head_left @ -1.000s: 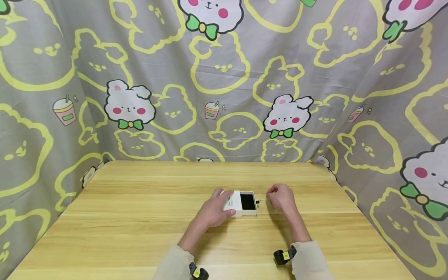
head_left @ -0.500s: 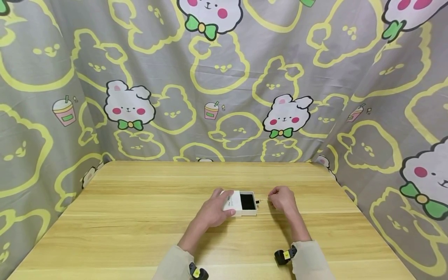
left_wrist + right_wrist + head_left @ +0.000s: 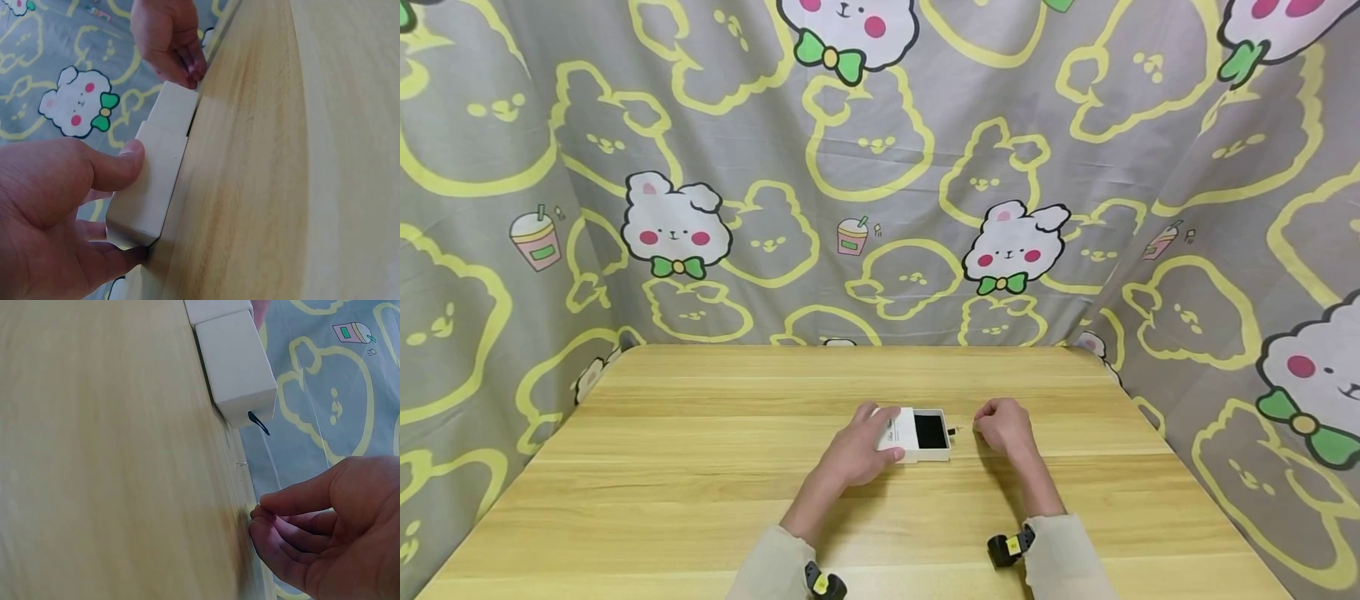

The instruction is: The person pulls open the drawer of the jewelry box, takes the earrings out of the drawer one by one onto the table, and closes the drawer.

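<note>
A small white sliding box (image 3: pixel 904 435) lies on the table, its inner tray (image 3: pixel 943 455) partly drawn out to the right and a black insert (image 3: pixel 931 432) showing inside. My left hand (image 3: pixel 855 450) grips the outer sleeve, thumb on the near side and fingers over the far side. From the tray's end hangs a black ribbon tab (image 3: pixel 258 423). Just beyond it is a tiny, thin, shiny chain-like thing (image 3: pixel 241 465), too fine to tell exactly. My right hand (image 3: pixel 1004 427) is right of it, thumb and index fingertips pinched together, seemingly on its fine end.
The wooden table (image 3: pixel 715 467) reaches back to a grey curtain (image 3: pixel 760 150) printed with cartoon rabbits and yellow outlines. More curtain hangs on both sides. Each sleeve cuff has a black wrist camera (image 3: pixel 1009 548) strapped to it.
My right hand has shifted very slightly to the right, away from the box, with its fingertips still together. The left hand and the box stay where they were.
</note>
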`<state>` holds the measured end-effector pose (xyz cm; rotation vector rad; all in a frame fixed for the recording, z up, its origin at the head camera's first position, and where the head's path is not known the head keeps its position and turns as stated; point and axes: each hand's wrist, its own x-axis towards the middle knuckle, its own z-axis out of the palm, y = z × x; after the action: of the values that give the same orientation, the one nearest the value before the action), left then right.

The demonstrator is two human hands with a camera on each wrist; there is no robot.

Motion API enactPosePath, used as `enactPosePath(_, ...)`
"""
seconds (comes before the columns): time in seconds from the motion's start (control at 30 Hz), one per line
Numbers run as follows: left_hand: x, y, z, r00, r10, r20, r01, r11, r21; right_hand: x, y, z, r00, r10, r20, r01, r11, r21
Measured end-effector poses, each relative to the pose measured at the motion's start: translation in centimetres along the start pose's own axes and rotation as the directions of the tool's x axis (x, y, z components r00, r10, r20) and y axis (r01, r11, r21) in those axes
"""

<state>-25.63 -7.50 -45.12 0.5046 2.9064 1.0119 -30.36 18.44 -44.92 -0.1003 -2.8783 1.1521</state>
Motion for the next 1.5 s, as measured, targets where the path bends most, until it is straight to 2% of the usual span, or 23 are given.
enactPosePath(0.53, 0.00, 0.02, 0.03, 1.000, -0.005, 0.005, 0.004, 1.000, 0.008, -0.12, -0.05, 0.07, 1.000, 0.002, 0.017, -0.003, 1.000, 0.023)
enactPosePath(1.13, 0.05, 0.06, 0.07, 1.000, 0.000, 0.000, 0.000, 1.000, 0.004, -0.05, 0.09, 0.07, 1.000, -0.014, 0.004, 0.014, 1.000, -0.004)
enactPosePath(1.5, 0.14, -0.14, 0.20, 1.000, 0.000, 0.004, 0.000, 1.000, 0.007, -0.02, 0.12, 0.06, 1.000, -0.005, 0.027, 0.005, 1.000, 0.003)
